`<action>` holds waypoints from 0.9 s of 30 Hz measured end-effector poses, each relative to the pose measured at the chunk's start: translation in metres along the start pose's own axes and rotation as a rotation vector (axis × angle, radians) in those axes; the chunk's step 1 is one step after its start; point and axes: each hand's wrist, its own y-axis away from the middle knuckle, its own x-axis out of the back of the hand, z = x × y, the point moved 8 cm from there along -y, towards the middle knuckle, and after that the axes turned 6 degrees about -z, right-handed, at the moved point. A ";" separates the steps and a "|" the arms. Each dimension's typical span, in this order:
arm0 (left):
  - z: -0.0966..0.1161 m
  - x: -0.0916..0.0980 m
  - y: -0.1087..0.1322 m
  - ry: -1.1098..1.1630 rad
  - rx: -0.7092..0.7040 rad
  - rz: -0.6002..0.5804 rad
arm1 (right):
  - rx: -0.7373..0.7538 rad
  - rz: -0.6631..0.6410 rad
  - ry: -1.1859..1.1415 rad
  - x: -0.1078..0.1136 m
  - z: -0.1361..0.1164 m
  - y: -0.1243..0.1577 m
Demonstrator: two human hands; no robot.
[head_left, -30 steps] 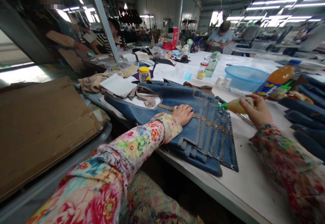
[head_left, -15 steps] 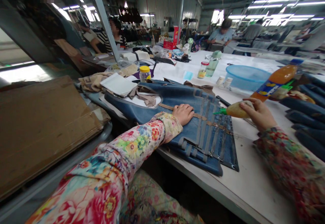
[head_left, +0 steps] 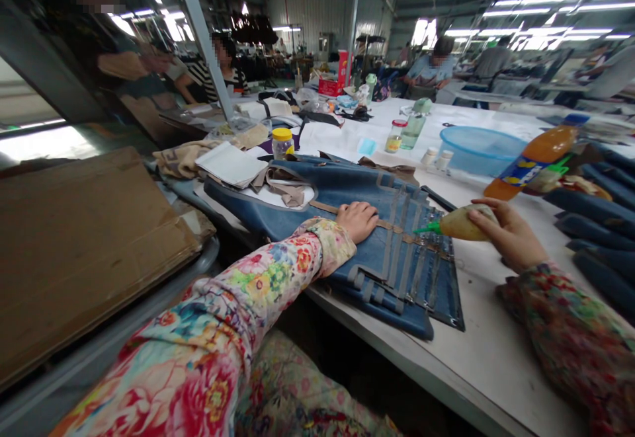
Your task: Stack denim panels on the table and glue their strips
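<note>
My left hand (head_left: 358, 221) lies palm down on a blue leather piece (head_left: 297, 225), its fingers resting over a brown strip (head_left: 325, 207) that runs along the leather. Grey strips (head_left: 399, 252) cross the right part of the piece, and shiny wet-looking patches show there. Closed around a pale squeeze bottle (head_left: 461, 224) is my right hand (head_left: 501, 229). The bottle is tilted, its green nozzle (head_left: 427, 227) pointing left just above the strips. Whether the tip touches the surface I cannot tell.
Behind the leather stand a yellow-lidded jar (head_left: 282, 143), a red-lidded jar (head_left: 395, 136) and a blue basin (head_left: 481, 149). An orange drink bottle (head_left: 536, 159) leans at right beside stacked blue pieces (head_left: 595, 225). Cardboard (head_left: 89, 245) lies at left. Several people work beyond.
My right hand has brought the squeeze bottle slightly down and left, nozzle along the brown strip. My left hand stays put. A person at far left has shifted their arm.
</note>
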 end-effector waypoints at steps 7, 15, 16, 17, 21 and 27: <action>0.001 0.000 0.000 0.000 -0.005 0.002 | -0.073 -0.002 -0.098 0.001 -0.008 0.019; 0.002 0.001 0.000 -0.002 0.003 -0.013 | -0.009 -0.090 -0.058 -0.006 -0.008 0.024; 0.002 0.001 0.001 -0.002 -0.001 -0.008 | -0.005 -0.101 -0.053 -0.007 -0.008 0.025; 0.002 0.002 0.001 -0.002 -0.004 0.001 | -0.003 -0.102 -0.054 -0.007 -0.007 0.026; 0.002 0.002 0.000 -0.006 -0.015 0.027 | 0.011 -0.038 -0.061 -0.002 -0.006 0.027; 0.002 0.001 0.000 -0.005 -0.012 0.010 | -0.012 -0.131 -0.019 -0.012 -0.013 0.041</action>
